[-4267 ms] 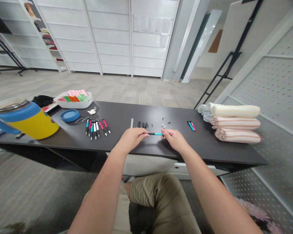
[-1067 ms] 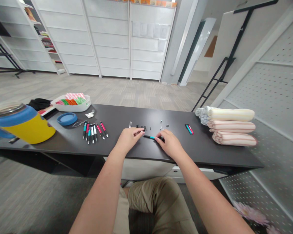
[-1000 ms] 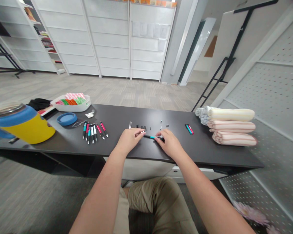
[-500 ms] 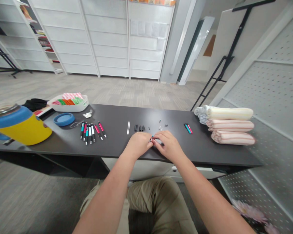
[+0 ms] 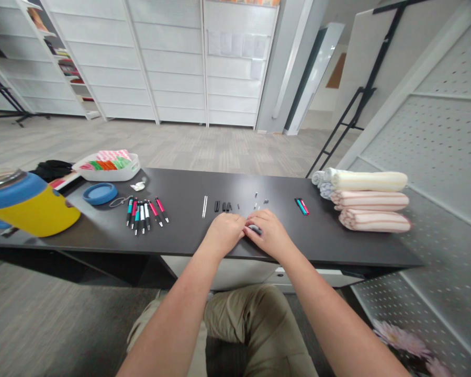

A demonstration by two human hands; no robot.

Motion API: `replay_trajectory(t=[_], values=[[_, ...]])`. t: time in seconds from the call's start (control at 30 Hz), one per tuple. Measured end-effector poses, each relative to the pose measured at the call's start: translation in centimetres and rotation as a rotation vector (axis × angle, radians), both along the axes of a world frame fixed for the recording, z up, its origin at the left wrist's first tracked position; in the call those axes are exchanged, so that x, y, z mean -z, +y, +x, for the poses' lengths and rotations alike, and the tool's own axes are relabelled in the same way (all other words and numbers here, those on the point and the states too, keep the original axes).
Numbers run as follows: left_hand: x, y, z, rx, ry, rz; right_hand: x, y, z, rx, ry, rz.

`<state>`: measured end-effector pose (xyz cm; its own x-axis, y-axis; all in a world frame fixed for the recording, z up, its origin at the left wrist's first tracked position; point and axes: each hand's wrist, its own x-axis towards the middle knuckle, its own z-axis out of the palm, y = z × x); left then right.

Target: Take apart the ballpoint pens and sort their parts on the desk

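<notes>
My left hand (image 5: 224, 232) and my right hand (image 5: 267, 233) rest close together on the black table (image 5: 188, 235), fingers curled and nearly touching. Between them they grip a pen; only its dark end (image 5: 255, 229) peeks out by my right fingers, the rest is hidden. Just beyond my hands lie small pen parts: two white refills (image 5: 204, 206), black barrel pieces (image 5: 222, 206) and tiny springs and tips (image 5: 259, 199). Two assembled pens (image 5: 302, 206), teal and pink, lie to the right.
A row of several pens (image 5: 143, 212) lies at the left, with a blue lid (image 5: 99, 192), a white tray of coloured packets (image 5: 107, 165) and a yellow jug with a blue rim (image 5: 27, 204). Rolled towels (image 5: 371, 201) are stacked at the table's right end.
My hands have come together over the teal pen, which showed between them a second ago and is now almost hidden. The view has drifted slightly.
</notes>
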<state>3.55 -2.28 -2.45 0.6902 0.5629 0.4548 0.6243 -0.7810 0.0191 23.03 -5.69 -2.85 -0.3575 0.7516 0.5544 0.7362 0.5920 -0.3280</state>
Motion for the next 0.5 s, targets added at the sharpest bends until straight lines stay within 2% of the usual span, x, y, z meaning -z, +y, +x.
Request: replay_trajectory(t=[0.2, 0.5], values=[[-0.37, -0.35, 0.2, -0.006, -0.008, 0.021, -0.36, -0.17, 0.01, -0.035, 0.066, 0.018], [-0.41, -0.49, 0.49, -0.026, -0.028, 0.025, -0.09, -0.31, 0.2, 0.146, 0.03, -0.035]])
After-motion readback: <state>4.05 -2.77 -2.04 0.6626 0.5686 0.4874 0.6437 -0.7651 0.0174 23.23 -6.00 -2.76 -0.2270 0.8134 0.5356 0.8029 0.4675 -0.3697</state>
